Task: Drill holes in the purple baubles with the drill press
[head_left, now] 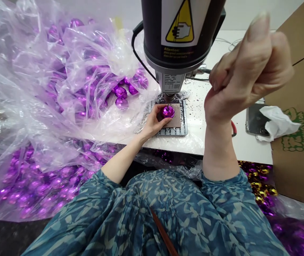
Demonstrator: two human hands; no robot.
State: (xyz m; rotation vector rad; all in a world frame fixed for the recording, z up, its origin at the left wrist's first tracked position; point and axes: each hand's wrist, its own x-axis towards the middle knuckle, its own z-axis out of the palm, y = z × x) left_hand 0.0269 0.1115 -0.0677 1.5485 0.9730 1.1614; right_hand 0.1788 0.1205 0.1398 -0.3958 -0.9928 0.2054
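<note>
A shiny purple faceted ball sits on a square board over the metal base plate of a bench drill press. My left hand grips the ball from its left side, thumb in front and fingers behind. The drill's chuck is directly above the ball; whether the bit touches it I cannot tell. My right hand is raised at the right of the drill head, fingers wrapped round the end of the feed lever.
Clear plastic bags of purple balls fill the left side. Loose purple balls lie at a bag's mouth. Dark shavings dot the white table. A phone under a crumpled tissue lies at right, beside a cardboard box.
</note>
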